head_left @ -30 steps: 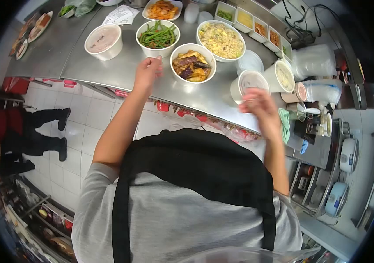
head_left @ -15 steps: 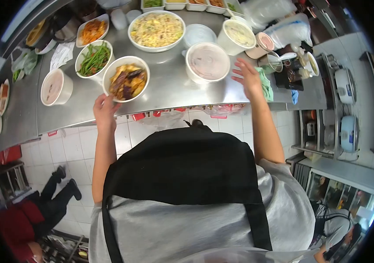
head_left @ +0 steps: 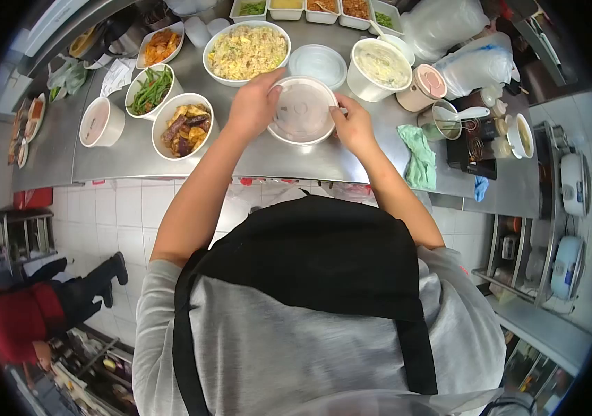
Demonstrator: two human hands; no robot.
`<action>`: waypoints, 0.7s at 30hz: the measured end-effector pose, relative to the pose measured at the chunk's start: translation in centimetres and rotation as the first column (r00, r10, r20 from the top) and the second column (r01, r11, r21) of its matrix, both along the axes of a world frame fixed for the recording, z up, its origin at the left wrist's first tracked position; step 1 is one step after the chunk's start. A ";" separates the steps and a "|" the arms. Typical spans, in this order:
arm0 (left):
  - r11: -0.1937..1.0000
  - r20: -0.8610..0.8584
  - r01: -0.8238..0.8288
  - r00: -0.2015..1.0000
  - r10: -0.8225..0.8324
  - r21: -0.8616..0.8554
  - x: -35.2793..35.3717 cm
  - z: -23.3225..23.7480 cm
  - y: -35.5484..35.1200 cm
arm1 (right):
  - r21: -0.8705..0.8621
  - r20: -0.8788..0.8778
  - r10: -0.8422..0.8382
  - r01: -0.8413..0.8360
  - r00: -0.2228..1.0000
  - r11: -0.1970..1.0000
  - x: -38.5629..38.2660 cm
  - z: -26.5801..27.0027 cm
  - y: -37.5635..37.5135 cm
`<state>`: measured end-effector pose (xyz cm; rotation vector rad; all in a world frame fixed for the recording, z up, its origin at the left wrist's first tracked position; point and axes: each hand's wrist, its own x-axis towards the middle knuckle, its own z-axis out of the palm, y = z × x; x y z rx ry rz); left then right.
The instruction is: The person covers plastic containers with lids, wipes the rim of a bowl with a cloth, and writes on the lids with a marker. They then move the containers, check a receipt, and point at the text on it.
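A round white takeout bowl with a translucent lid (head_left: 301, 111) sits between my two hands over the steel counter. My left hand (head_left: 255, 105) grips its left rim, with the fingers reaching round toward the far side. On the right edge, my right hand (head_left: 354, 126) has thumb and fingers closed at the rim. To the left is a white bowl of braised eggplant (head_left: 183, 127). Behind it is a bowl of green beans (head_left: 149, 92). A large bowl of fried rice (head_left: 249, 52) stands just beyond my left hand, and a loose clear lid (head_left: 318, 66) lies behind the covered bowl.
Another lidded tub (head_left: 103, 121) stands at the left. On the right are a tub of pale food (head_left: 379, 68), a pink-lidded container (head_left: 422, 88) and a green cloth (head_left: 417, 156). Several topping trays (head_left: 320, 10) line the back. A person in red (head_left: 25, 319) is at lower left.
My left hand has left the eggplant bowl and come across to the lidded bowl. My right hand has moved left onto its rim. The lidded bowl now sits slightly nearer and further left.
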<state>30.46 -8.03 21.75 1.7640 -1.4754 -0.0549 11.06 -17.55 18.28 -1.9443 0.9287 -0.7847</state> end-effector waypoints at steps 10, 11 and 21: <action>0.999 0.096 -0.051 0.994 0.050 0.007 -2.8 -2.2 -3.9 | -0.338 -0.130 0.096 -0.135 0.987 0.931 0.0 0.9 -3.6; 0.999 0.106 -0.053 0.993 0.051 0.013 -2.9 -2.1 -3.9 | -0.342 -0.133 0.116 -0.155 0.984 0.927 0.0 0.6 -3.9; 0.981 0.010 0.114 0.993 -0.117 0.155 -1.3 -1.8 -4.4 | -0.321 -0.156 0.211 -0.251 0.965 0.913 0.8 0.3 -5.2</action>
